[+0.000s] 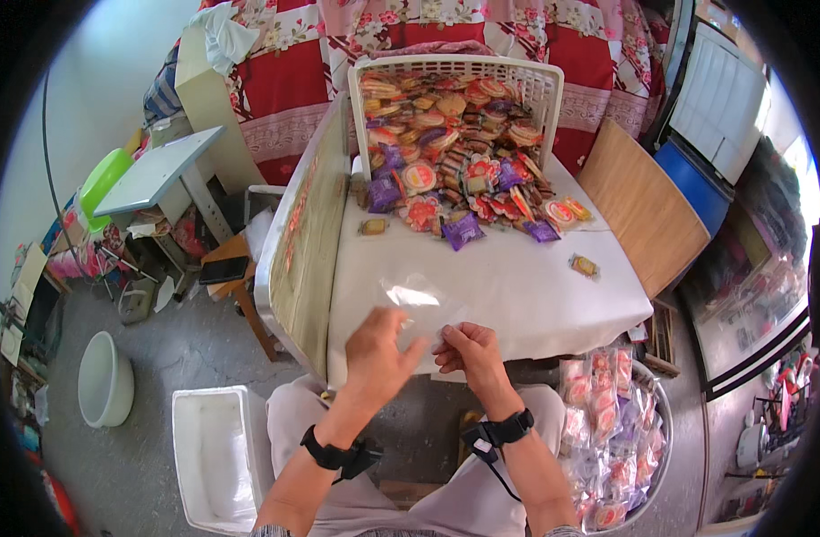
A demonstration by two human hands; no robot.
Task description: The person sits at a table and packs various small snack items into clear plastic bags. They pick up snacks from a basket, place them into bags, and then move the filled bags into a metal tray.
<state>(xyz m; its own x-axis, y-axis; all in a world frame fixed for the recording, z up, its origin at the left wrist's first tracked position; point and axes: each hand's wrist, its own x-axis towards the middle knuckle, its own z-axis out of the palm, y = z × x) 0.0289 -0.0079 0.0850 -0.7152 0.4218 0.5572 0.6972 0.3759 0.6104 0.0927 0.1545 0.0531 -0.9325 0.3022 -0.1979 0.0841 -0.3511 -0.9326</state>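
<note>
A clear plastic bag [415, 295] with bright glare lies at the near side of the white-covered table [517, 282]. My right hand [473, 352] pinches its near edge between thumb and fingers. Just left of it, my left hand [383, 349] is blurred, thumb apart from the curled fingers, with nothing visible in its grasp. Beyond both hands, wrapped biscuits and snacks [420, 178] spill from a tipped white plastic basket [556, 114]. Purple-wrapped snacks [462, 231] sit at the pile's front edge. Small wrapped biscuits [584, 266] lie apart from the pile.
At my right knee, a round tub [666, 436] holds filled clear packets [604, 416]. A white foam box [212, 463] stands by my left leg. Boards flank the table on the left [302, 248] and right [641, 208]. A phone [223, 270] rests on a wooden stool [242, 295].
</note>
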